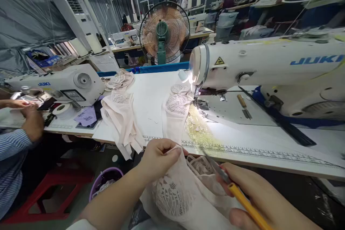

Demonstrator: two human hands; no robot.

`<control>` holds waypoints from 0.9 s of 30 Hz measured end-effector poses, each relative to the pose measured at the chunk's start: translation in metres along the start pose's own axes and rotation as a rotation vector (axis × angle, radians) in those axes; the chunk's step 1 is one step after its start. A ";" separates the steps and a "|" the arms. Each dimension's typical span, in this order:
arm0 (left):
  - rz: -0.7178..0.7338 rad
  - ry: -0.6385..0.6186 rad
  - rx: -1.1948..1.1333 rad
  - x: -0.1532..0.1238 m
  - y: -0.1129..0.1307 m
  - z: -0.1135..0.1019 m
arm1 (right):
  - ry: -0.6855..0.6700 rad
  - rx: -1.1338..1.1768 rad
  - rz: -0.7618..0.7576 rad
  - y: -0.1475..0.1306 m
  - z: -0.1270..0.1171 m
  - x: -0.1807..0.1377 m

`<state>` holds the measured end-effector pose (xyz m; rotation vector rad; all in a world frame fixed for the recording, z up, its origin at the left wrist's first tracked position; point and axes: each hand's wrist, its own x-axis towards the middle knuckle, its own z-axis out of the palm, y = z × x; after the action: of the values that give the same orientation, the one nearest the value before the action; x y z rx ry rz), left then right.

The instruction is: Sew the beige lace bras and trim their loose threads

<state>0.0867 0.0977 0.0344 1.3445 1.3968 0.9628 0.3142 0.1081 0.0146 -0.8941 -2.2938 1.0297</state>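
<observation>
My left hand is closed, pinching the top edge of a pale pink lace garment that hangs in my lap below the table edge. My right hand is closed round yellow-handled thread snips; their metal tip points up-left at the lace. More pale lace pieces lie on the white sewing table, trailing from under the needle of a white Juki sewing machine.
A pile of pink garments hangs over the table's left front edge. A purple bin and a red stool stand on the floor. A person in a striped sleeve works at another machine on the left. A fan stands behind.
</observation>
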 end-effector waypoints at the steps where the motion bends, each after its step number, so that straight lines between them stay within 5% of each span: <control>1: 0.040 0.014 0.017 -0.001 -0.001 0.001 | 0.022 -0.130 -0.001 -0.003 0.001 -0.001; 5: 0.198 0.097 0.191 -0.004 -0.004 0.007 | 0.136 -0.662 0.031 -0.006 -0.004 0.001; 9: 0.310 0.162 0.443 -0.004 -0.008 0.012 | 0.150 -0.874 -0.011 -0.004 -0.013 0.002; 16: 0.438 0.166 0.593 -0.002 -0.011 0.014 | 0.110 -0.940 0.070 -0.008 -0.015 0.000; 27: 0.401 0.145 0.633 -0.001 -0.013 0.011 | 0.067 -0.912 0.073 -0.005 -0.013 0.004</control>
<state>0.0942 0.0950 0.0195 2.1202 1.6559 0.9180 0.3182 0.1151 0.0271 -1.3064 -2.6771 -0.1015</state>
